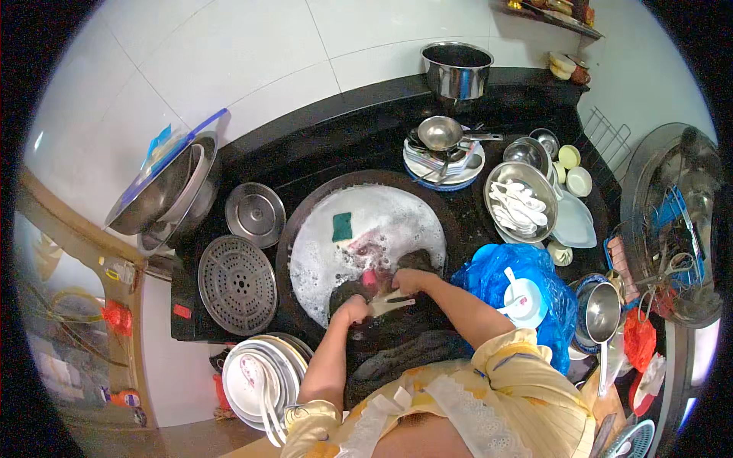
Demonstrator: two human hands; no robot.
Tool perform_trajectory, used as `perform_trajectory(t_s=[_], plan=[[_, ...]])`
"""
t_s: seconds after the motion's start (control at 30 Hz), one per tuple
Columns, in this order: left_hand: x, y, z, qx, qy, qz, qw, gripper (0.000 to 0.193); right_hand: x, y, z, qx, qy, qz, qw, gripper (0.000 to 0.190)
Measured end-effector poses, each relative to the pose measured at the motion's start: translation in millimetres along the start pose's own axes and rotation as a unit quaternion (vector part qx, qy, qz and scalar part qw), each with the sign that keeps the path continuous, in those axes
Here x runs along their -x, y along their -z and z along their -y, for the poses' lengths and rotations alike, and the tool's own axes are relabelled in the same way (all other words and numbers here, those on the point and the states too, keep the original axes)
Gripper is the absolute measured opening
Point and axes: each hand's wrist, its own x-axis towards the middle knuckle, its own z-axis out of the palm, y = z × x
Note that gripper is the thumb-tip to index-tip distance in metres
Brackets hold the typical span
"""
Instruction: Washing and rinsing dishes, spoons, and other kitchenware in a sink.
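In front of me is a large dark wok [286, 229] of sudsy water [320, 269]. My left hand [351, 311], at the wok's near edge, is closed around a pale long-handled utensil [392, 306] that points right. Just above it, my right hand [411, 280] reaches in from the right with its fingers bent down, close to the pale utensil and a pink item [369, 279] in the water. What the right fingers hold is hidden. A green scouring pad [342, 226] floats on the foam farther off.
Left are a perforated steamer plate [237, 286], a metal lid [255, 214] and stacked plates [235, 395]. Right are a blue plastic bag [481, 275] with a white bowl [525, 303], and a steel bowl of white spoons [518, 209]. A steel pot [458, 80] stands behind.
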Motion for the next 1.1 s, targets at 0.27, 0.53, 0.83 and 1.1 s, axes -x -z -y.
perform_trajectory(t_s=[0.27, 0.53, 0.83, 1.1], plan=[[4, 0, 13, 0.136, -0.202, -0.306, 0.92, 0.025, -9, 59, 42, -0.111, 0.032, -0.092, 0.989, 0.018], [47, 13, -60, 0.546, -0.132, -0.224, 0.797, 0.022, -7, 76, 72, -0.242, -0.092, -0.441, 0.859, 0.024], [17, -2, -61, 0.396, -0.178, -0.507, 0.745, 0.024, -56, 4, 93, -0.636, -0.097, -0.497, 0.582, 0.017], [42, 7, -77, 0.354, -0.116, -0.419, 0.828, 0.026, -28, 65, 72, -0.55, -0.07, -0.507, 0.66, 0.016]])
